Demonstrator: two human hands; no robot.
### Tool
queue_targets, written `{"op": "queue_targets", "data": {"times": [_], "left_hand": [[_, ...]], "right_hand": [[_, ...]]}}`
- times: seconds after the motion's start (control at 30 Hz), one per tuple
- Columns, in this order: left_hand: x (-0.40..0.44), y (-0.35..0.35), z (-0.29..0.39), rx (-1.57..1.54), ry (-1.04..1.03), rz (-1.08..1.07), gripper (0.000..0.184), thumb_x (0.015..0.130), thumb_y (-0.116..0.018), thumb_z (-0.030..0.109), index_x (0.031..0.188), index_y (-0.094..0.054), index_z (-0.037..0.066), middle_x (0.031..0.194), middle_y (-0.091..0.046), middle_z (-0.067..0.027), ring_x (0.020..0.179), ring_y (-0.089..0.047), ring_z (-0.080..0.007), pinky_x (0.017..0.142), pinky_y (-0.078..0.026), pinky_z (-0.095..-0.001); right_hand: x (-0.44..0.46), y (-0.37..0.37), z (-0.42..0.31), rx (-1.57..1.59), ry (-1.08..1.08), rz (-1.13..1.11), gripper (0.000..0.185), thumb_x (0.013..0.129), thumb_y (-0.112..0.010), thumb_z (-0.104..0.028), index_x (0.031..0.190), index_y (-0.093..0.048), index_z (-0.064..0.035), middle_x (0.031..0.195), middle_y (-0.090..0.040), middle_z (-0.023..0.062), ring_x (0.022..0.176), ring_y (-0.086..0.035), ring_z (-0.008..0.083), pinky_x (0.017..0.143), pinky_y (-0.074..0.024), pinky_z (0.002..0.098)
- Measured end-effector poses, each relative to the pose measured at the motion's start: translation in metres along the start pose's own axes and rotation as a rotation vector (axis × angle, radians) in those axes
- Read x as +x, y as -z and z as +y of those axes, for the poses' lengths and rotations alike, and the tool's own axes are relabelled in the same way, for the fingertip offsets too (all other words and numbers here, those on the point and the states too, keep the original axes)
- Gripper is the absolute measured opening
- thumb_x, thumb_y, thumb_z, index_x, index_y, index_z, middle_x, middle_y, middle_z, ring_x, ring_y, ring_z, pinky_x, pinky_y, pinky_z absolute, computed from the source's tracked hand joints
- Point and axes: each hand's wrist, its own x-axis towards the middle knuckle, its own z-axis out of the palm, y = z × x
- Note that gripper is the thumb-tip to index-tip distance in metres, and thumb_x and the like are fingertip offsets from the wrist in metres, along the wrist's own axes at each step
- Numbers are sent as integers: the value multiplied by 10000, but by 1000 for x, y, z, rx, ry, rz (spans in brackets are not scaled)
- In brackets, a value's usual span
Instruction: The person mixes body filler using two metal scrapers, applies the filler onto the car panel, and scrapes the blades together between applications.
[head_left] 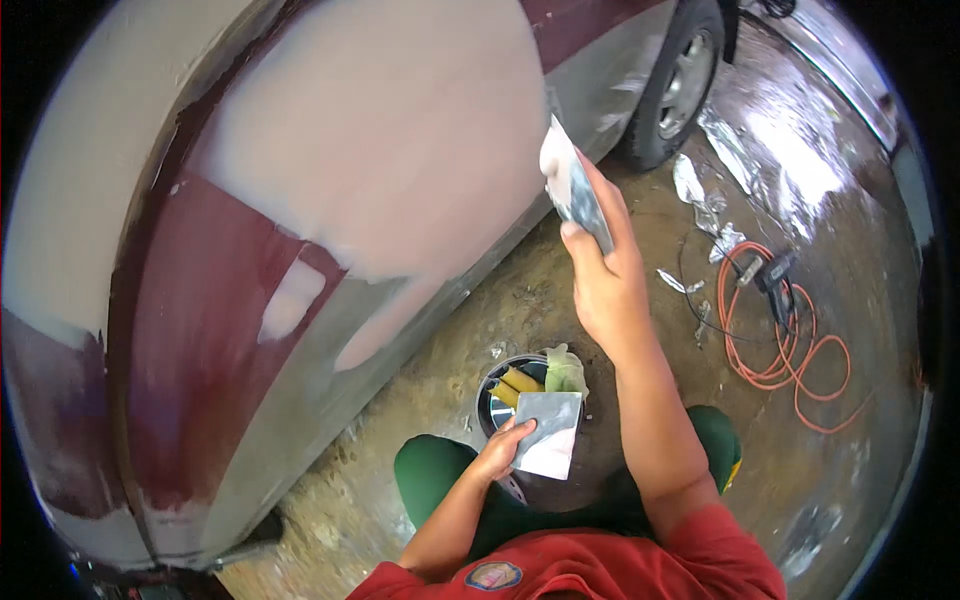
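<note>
My right hand is raised near the side of a car and grips a flat body filler spreader. Pale filler sits on the upper part of the spreader, near the panel; whether it touches the panel I cannot tell. Lower down, my left hand holds a square grey mixing plate, with its thumb on top and whitish filler across the lower half. A broad smooth patch of pinkish-white filler covers the car's panel, and bare maroon paint shows around it.
Below the car, a round bucket between my knees contains yellow rolls and a pale green cloth. An orange hose with a dark tool lies coiled on the right. Foil-like scraps litter the wet floor by the wheel.
</note>
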Motion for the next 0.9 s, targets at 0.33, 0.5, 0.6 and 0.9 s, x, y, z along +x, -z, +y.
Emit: {"op": "queue_targets", "data": {"times": [0.33,0.5,0.6,0.9], "left_hand": [[13,20,5,141,158,-137,530,967,-630,284,1399,-425,54,1247,-619,-109,1093,-644,-232,915,-544,-399],[-4,37,-19,55,183,-182,538,974,-617,265,1417,-390,62,1266,-603,-104,1093,-645,-239,921,-550,-403],[-11,44,-16,116,203,-216,528,980,-606,269,1421,-391,75,1259,-603,-106,1092,-646,-242,919,-553,-406],[-17,63,-10,77,177,-241,534,993,-586,247,1443,-382,43,1294,-591,-127,1121,-636,-253,934,-547,-416]], "right_hand": [[16,-33,6,-193,114,136,597,928,-452,73,1481,-441,-152,1360,-500,153,1306,-484,292,1126,-356,358],[29,-38,7,-255,184,141,606,901,-444,78,1478,-432,-107,1372,-466,164,1324,-460,302,1138,-330,357],[45,-43,11,-332,225,170,633,881,-434,96,1475,-432,-120,1351,-469,178,1293,-480,326,1113,-366,371],[21,-83,-2,-514,313,190,720,774,-471,137,1444,-450,-125,1278,-501,237,1199,-526,420,1064,-430,425]]}}
